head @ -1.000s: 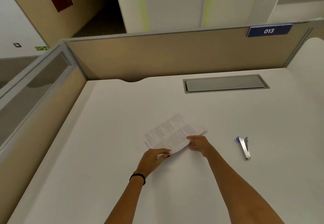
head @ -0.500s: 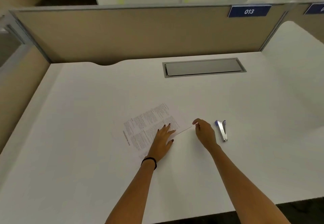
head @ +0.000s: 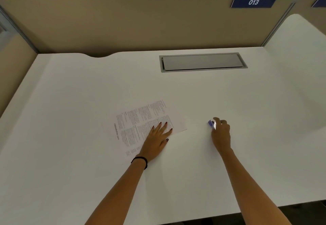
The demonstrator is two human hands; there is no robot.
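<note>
A printed sheet of paper (head: 139, 119) lies flat near the middle of the white desk (head: 70, 136). My left hand (head: 156, 140) rests on the sheet's near right part with its fingers spread straight. To the right, my right hand (head: 220, 134) has its fingers curled around a small blue and silver stapler (head: 211, 124), which is mostly hidden under the hand; only its far end shows.
A grey cable hatch (head: 202, 62) is set into the desk at the back. A tan partition (head: 123, 22) with a blue "013" plate (head: 253, 1) closes the far side. The desk's front edge runs along the lower right.
My right hand let go of the paper's corner and moved right onto the stapler. The sheet now lies flat under my left hand. The camera tilted further down.
</note>
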